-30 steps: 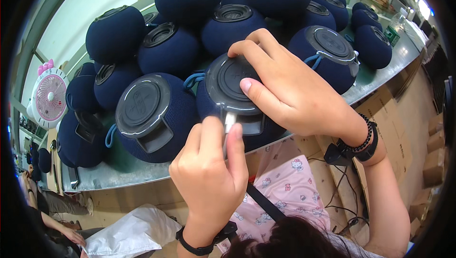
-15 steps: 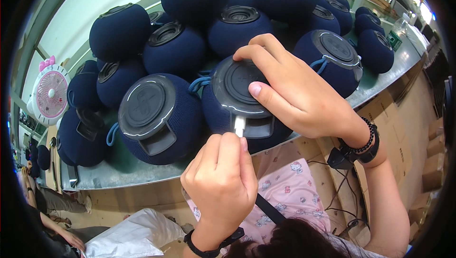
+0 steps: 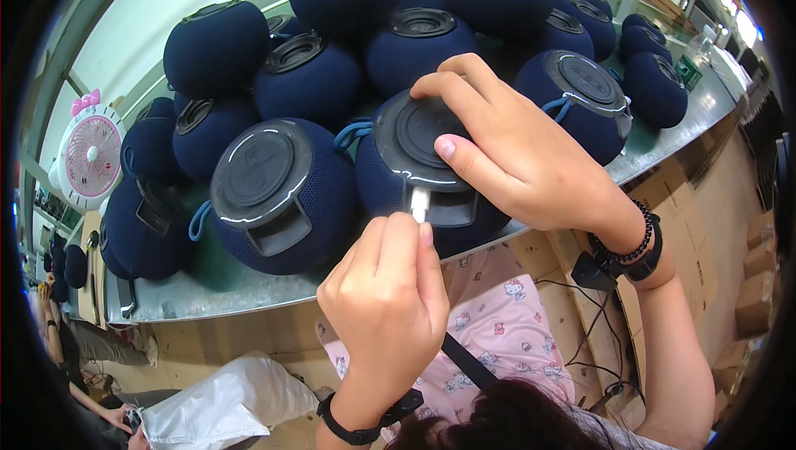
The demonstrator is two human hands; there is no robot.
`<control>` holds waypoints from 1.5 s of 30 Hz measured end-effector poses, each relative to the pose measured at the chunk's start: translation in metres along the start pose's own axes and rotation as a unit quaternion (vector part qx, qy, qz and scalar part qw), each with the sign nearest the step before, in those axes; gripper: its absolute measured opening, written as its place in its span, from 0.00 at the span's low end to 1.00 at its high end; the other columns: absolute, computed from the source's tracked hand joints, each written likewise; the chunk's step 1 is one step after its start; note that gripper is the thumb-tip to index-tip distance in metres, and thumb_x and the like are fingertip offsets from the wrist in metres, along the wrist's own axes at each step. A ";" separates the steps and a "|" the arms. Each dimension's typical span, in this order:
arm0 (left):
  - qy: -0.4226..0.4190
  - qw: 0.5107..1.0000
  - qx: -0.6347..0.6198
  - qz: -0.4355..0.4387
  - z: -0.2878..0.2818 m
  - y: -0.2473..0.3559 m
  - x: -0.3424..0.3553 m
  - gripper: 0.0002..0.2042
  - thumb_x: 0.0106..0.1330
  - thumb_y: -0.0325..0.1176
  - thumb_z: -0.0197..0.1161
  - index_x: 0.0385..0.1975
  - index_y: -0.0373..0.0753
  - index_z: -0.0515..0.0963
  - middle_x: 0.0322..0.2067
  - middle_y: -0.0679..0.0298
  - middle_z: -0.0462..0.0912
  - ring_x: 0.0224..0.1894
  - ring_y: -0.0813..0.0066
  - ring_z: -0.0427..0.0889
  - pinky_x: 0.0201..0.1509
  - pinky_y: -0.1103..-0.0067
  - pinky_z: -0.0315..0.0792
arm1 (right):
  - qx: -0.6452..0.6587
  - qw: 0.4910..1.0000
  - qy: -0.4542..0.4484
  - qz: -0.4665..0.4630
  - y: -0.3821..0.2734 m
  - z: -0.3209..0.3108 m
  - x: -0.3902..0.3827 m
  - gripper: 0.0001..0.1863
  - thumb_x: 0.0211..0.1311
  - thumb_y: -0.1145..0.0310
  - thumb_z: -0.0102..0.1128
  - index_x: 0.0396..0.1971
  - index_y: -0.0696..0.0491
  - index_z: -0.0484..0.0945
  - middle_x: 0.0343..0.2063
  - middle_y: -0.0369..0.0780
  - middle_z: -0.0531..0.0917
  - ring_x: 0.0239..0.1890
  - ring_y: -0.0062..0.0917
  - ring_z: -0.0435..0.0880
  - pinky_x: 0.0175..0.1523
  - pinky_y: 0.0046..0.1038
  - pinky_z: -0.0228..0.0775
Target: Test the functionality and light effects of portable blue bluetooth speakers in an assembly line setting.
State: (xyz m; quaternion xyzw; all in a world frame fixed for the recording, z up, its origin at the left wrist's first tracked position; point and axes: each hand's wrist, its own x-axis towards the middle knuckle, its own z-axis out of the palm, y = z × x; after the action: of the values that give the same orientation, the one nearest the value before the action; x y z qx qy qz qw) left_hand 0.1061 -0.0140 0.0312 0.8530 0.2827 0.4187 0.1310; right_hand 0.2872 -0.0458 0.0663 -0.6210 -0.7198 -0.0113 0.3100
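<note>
A round navy fabric speaker (image 3: 377, 172) sits near the bench's front edge, its black ringed end tilted up toward me. My right hand (image 3: 522, 156) rests over that end, fingers spread, with the thumb and fingertips on the black cap. Below it, my left hand (image 3: 385, 284) pinches a small white stick-shaped piece (image 3: 420, 203). The tip of this piece is at the left side of the speaker's recessed slot (image 3: 454, 208); its lower end is hidden in my fingers. Just left stands a similar speaker (image 3: 319, 193) with an open slot and a blue cord loop (image 3: 199, 220).
Several more navy speakers (image 3: 307, 81) are piled behind on the metal bench (image 3: 249, 305). A pink-and-white fan (image 3: 91, 156) stands at the left, a plastic bottle (image 3: 695, 56) at the far right. Beside a white bag (image 3: 240, 400) on the lower left are another person's hands (image 3: 124, 418).
My left hand and the white piece have moved slightly up at the slot. My right hand stays on the cap. At the lower left, the other person's hands have shifted beside the bag.
</note>
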 end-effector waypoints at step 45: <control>0.079 0.954 -0.200 -0.208 -0.057 -0.056 -0.119 0.09 0.68 0.26 0.55 0.24 0.32 0.73 0.18 0.61 0.70 0.19 0.75 0.68 0.25 0.79 0.62 | -0.188 0.942 0.207 -0.185 -0.011 0.016 0.014 0.12 0.55 0.77 0.58 0.40 0.58 0.80 0.41 0.46 0.83 0.50 0.40 0.80 0.55 0.38 0.71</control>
State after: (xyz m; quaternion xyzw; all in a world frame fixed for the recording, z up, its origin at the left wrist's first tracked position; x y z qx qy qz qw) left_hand -0.0180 -0.0399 -0.0360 0.6957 0.3739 0.4961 0.3606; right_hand 0.2696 -0.0293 0.0643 -0.5077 -0.7268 -0.3323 0.3218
